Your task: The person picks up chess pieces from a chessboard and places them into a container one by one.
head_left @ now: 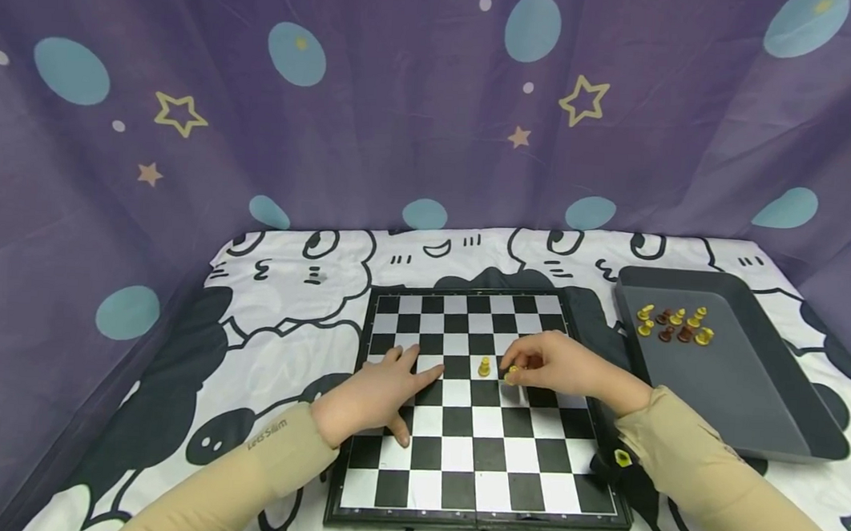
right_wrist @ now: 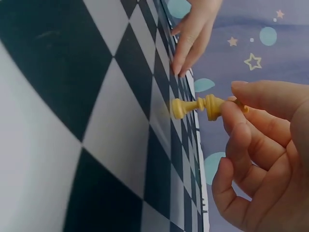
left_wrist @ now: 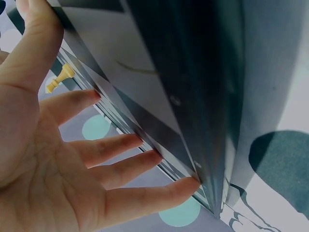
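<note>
A black-and-white chessboard (head_left: 460,392) lies flat on the cloth. My left hand (head_left: 383,388) rests on its left part with fingers spread and fairly straight; in the left wrist view the fingertips (left_wrist: 192,184) reach the board surface. One yellow chess piece (head_left: 484,366) stands upright near the board's middle. Just right of it, my right hand (head_left: 557,365) pinches a second yellow chess piece (right_wrist: 212,107) between thumb and fingers, base toward the board. The fingers partly cover that piece's upper end, and whether its base touches the board I cannot tell.
A dark grey tray (head_left: 722,393) stands right of the board, holding several yellow chess pieces (head_left: 704,336) and a few reddish-brown ones (head_left: 685,334). Below is a cartoon-print cloth (head_left: 308,291); a purple curtain (head_left: 419,121) hangs behind. Beside the right sleeve lies a small yellow thing (head_left: 623,458), kind unclear.
</note>
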Motion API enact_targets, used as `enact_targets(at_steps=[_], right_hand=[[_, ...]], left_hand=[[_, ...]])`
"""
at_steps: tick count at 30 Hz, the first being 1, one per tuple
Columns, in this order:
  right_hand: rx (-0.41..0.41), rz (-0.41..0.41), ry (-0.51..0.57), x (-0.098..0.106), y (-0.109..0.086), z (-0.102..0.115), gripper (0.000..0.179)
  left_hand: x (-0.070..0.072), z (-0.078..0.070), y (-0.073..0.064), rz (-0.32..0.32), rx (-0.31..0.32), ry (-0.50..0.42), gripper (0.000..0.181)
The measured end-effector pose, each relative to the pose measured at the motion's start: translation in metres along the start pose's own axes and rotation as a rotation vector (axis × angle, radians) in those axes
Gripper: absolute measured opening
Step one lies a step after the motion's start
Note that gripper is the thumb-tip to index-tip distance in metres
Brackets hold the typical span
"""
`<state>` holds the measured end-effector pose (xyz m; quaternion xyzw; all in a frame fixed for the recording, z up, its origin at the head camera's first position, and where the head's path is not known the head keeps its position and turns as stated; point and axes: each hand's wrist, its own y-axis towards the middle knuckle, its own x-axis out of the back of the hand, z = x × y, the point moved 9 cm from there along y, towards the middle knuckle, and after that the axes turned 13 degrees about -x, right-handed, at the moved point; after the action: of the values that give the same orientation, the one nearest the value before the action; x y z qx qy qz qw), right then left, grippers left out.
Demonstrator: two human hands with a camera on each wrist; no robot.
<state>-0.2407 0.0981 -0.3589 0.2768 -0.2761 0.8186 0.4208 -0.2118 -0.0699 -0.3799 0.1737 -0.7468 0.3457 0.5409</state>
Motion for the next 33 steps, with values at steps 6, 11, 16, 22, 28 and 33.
enact_targets(at_steps=[6,11,16,22,28,33], right_hand=[[-0.006,-0.017,0.021,0.008,-0.002,-0.001,0.014],[-0.019,-0.029,0.031,0.013,-0.005,-0.002,0.015],[-0.027,-0.045,0.044,0.018,-0.010,-0.002,0.016],[-0.037,-0.059,0.036,0.023,-0.016,-0.005,0.015],[-0.044,-0.067,0.050,0.030,-0.025,-0.009,0.016],[-0.059,-0.093,0.039,0.038,-0.031,-0.014,0.017]], left_hand=[[0.001,0.000,0.001,-0.002,-0.004,0.004,0.105],[0.003,-0.002,-0.001,0.007,-0.002,-0.014,0.103],[0.004,-0.003,-0.001,0.014,0.000,-0.013,0.102],[0.001,0.000,0.001,0.009,0.007,-0.013,0.104],[0.000,0.001,0.001,0.007,0.008,-0.017,0.105],[0.000,0.000,0.000,0.002,0.009,-0.025,0.104]])
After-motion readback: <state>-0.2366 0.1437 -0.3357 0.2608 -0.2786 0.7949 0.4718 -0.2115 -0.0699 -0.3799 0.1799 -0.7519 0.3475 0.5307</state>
